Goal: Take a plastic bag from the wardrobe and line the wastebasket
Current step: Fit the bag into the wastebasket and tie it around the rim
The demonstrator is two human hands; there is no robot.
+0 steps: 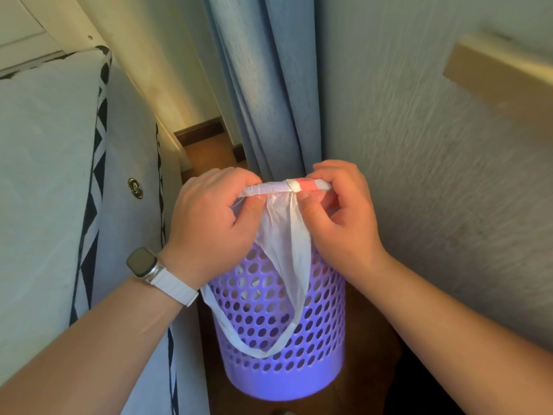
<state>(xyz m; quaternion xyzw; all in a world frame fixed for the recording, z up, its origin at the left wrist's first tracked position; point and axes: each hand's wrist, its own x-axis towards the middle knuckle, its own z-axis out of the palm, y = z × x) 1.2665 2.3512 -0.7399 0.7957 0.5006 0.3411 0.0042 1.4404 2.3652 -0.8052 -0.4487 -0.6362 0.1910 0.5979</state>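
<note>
A purple perforated wastebasket [287, 354] stands on the wooden floor below my hands. A small roll of white plastic bags [278, 187] with a pink and white band is held level above it. My left hand [209, 217] grips the roll's left end and my right hand [338, 214] pinches its right end. One thin white bag [284, 244] hangs loose from the roll, and its handle loops drape down the front of the basket. Something white shows through the basket's holes.
A bed with a grey mattress [51, 175] and black-and-white trim lies close on the left. Blue curtains [260, 85] hang behind the basket. A pale wardrobe door with a beige handle [502, 73] fills the right side. The floor gap is narrow.
</note>
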